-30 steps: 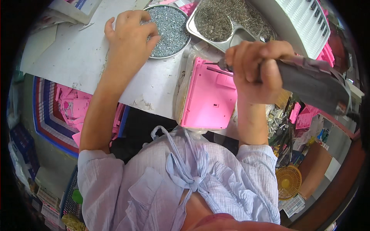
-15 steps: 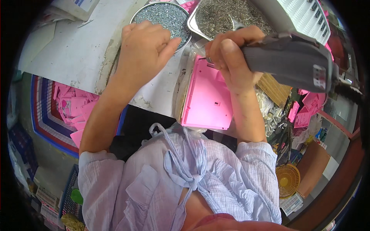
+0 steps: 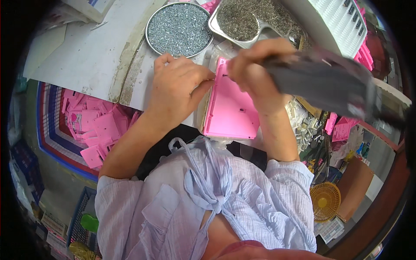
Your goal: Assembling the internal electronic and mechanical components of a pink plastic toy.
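Observation:
In front of me lies a flat pink plastic panel (image 3: 234,108), tilted a little, on a plastic-wrapped support. My left hand (image 3: 177,86) is at its upper left edge, thumb and fingertips pinched together; whatever may be between them is too small to make out. A dark grey electric screwdriver (image 3: 320,78) is gripped in my right hand (image 3: 260,78), both smeared by motion. Its bit end comes down by the panel's upper left part, near a small dark spot. Beyond my left hand stands a round metal dish (image 3: 147,37) full of small silvery screws (image 3: 180,28).
A metal tray (image 3: 213,27) of small brownish metal pieces stands at the back, with a white ribbed rack (image 3: 342,26) to its right. A basket (image 3: 42,125) of pink parts (image 3: 102,125) sits at left. Small white pieces (image 3: 301,123) lie right of the panel; a yellow basket (image 3: 325,201) is lower right.
My left hand has moved from over the screw dish nearer to me and right, to the panel's edge. My right hand and the screwdriver have shifted slightly downward.

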Demonstrator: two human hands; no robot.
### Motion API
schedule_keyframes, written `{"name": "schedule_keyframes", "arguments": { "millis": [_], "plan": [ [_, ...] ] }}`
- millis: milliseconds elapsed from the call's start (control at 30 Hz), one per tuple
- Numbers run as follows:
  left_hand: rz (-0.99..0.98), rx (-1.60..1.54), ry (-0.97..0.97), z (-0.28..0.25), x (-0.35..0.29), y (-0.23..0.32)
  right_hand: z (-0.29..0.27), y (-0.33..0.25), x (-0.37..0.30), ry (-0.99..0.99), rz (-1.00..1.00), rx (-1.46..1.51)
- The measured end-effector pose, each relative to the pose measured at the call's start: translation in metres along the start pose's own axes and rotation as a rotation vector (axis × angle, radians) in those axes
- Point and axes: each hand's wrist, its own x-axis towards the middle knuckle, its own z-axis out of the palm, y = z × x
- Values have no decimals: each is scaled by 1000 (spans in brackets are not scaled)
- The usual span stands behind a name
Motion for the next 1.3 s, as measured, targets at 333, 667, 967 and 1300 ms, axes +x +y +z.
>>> {"name": "schedule_keyframes", "arguments": {
  "millis": [333,667,967,1300],
  "plan": [
    [-14,-39,-40,0,-7,17,14,-35,-13,-54,-90,131],
    [42,551,125,-29,37,-42,26,-37,-39,-6,12,339],
    [-51,546,-66,-13,46,-50,42,-27,-57,-13,96,78],
    [-148,129,-70,-20,42,-55,38,-18,-59,-239,7,-393]
  ]
}}
